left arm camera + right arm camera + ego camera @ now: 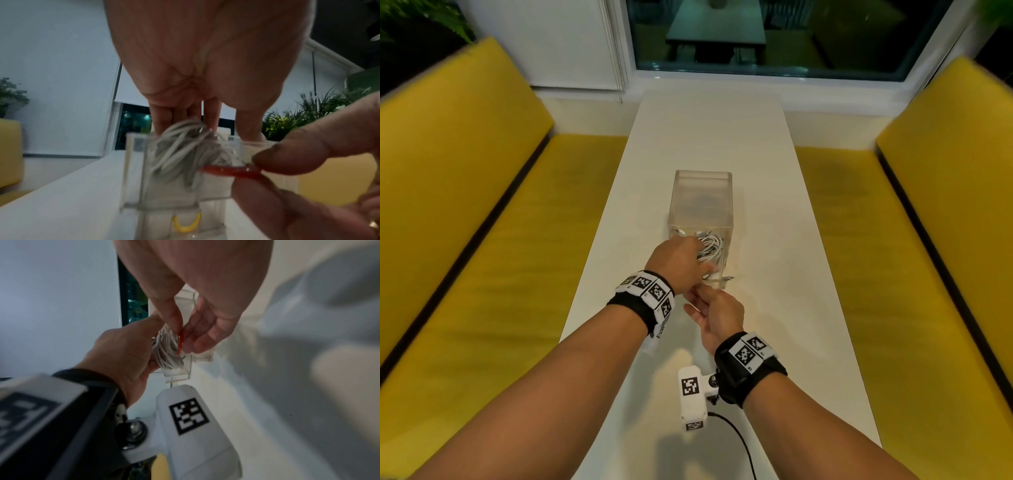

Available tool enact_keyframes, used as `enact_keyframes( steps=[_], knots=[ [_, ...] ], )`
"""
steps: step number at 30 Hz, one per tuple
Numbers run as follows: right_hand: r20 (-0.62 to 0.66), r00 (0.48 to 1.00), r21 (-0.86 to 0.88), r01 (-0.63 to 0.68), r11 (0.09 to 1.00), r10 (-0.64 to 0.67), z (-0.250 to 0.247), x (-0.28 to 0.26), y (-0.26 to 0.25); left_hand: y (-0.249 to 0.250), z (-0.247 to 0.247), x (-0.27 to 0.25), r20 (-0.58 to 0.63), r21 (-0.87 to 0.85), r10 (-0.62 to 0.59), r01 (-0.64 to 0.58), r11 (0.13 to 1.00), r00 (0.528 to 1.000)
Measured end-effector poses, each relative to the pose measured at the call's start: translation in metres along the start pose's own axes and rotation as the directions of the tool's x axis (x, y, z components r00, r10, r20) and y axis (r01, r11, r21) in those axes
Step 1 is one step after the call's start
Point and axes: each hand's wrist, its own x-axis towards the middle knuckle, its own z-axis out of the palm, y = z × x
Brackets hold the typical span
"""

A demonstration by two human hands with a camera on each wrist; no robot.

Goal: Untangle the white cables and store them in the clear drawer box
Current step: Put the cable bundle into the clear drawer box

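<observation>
A clear drawer box point(702, 202) stands mid-table with its drawer point(725, 265) pulled out toward me. A bundle of coiled white cables point(710, 245) sits in the drawer, rising above its rim. My left hand point(700, 260) reaches over the drawer, fingers point(162, 120) straight down against the cables point(180, 154) and thumb at the drawer's right rim. My right hand point(698, 296) is just in front of the drawer, thumb and forefinger pinching a thin red band point(230, 171) that lies against the cables point(166, 350). The band point(180, 342) shows only in the wrist views.
The long white table point(705, 130) runs away from me between two yellow benches point(482, 240). A window and white wall close the far end. A small yellow curved piece point(186, 224) shows low in front of the drawer. A black cord point(739, 442) trails from my right wrist camera.
</observation>
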Motion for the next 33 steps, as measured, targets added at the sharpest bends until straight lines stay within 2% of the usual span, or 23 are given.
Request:
enact_keyframes(
  steps=[4,13,19,24,29,33],
  knots=[
    [0.001,0.999,-0.008,0.049,0.999,-0.049,0.001,0.003,-0.003,0.008,0.0,0.002,-0.001,0.149,-0.004,0.004,0.989,1.0],
    [-0.001,0.996,-0.048,0.087,0.995,-0.087,0.0,0.003,-0.016,0.015,0.001,0.011,-0.031,0.23,0.008,0.0,0.973,0.999],
    [-0.032,0.993,-0.056,0.108,0.993,-0.11,-0.001,0.006,-0.016,0.018,-0.02,0.013,0.227,0.115,-0.017,-0.01,0.993,0.974],
    [-0.014,0.994,-0.062,0.108,0.992,-0.109,-0.004,0.004,-0.023,0.027,-0.011,0.014,0.144,0.114,-0.033,0.016,0.993,0.989],
    [-0.052,0.992,-0.047,0.115,0.992,-0.117,-0.005,0.006,-0.026,0.034,-0.01,0.016,0.104,0.06,-0.073,0.067,0.996,0.992],
    [-0.035,0.995,-0.074,0.089,0.993,-0.092,-0.007,0.004,-0.027,0.042,-0.005,0.012,0.074,0.065,-0.098,0.093,0.994,0.993]
  ],
)
